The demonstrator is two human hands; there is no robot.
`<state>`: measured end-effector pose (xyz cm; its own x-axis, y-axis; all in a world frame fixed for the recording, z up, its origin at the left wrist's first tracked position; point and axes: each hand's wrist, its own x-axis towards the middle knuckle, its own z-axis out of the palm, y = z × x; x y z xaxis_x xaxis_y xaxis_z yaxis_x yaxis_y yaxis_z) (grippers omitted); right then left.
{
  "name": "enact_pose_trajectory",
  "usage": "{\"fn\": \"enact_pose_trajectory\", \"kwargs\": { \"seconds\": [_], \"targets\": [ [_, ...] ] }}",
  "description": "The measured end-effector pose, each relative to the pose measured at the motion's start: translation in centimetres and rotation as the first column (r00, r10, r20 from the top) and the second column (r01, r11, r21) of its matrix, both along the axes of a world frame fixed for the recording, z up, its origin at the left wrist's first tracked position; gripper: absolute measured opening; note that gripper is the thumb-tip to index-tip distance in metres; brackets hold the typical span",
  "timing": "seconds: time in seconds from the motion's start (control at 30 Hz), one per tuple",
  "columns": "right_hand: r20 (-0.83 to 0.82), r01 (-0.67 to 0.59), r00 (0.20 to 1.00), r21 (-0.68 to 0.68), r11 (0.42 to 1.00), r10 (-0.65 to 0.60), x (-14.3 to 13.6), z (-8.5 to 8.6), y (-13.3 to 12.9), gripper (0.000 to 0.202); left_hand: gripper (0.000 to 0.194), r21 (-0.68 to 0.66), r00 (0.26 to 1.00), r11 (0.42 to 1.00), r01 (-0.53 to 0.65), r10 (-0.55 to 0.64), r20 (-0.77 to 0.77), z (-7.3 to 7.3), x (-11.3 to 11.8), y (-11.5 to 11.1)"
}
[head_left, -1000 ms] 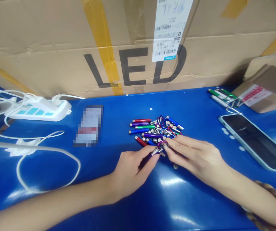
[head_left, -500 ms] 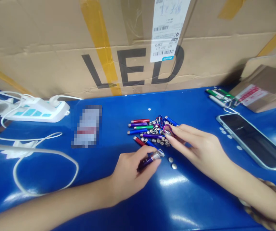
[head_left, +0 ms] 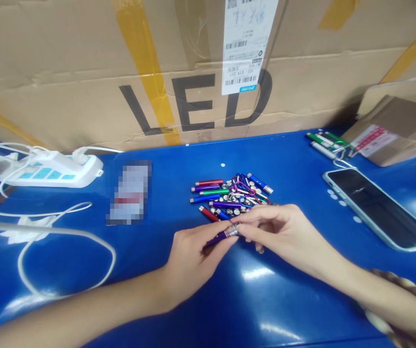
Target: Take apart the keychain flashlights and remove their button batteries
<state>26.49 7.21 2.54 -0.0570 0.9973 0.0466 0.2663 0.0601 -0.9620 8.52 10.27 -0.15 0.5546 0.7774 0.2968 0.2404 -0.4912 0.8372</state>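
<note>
Seemingly part-done: the left hand (head_left: 189, 256) has its grip closed around 1 purple tube (head_left: 217, 239), the right hand (head_left: 295, 232) pinching its metal end (head_left: 231, 230); coloured tubes (head_left: 213, 192) lie farther, unheld.

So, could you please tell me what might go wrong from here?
The dark tube might slip, as the left hand grips its body while fingers of the right hand press at its silver end. The loose silver discs lie close by, so a knuckle could scatter them. The white cable loops beside the left forearm and might snag if that arm shifts.
</note>
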Motion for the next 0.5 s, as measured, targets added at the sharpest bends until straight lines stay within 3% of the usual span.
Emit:
{"fn": "enact_pose_trajectory", "kwargs": {
  "seconds": [0.13, 0.3, 0.5],
  "targets": [
    [-0.167, -0.054, 0.985, -0.133, 0.99, 0.032, -0.16, -0.23, 0.11, 0.013, 0.023, 0.066, 0.998, 0.998, 0.005, -0.009, 0.058, -0.02, -0.03, -0.1],
    [-0.037, 0.069, 0.997, 0.036, 0.997, -0.067, -0.46, -0.11, -0.32, 0.008, 0.023, 0.099, 0.996, 0.995, 0.009, -0.018, 0.088, 0.04, -0.02, -0.15],
    [0.082, 0.092, 0.991, 0.198, 0.976, -0.11, -0.45, -0.19, -0.37, 0.009, 0.022, 0.047, 0.998, 0.999, 0.009, -0.012, 0.069, 0.09, 0.03, 0.0]
  ]
}}
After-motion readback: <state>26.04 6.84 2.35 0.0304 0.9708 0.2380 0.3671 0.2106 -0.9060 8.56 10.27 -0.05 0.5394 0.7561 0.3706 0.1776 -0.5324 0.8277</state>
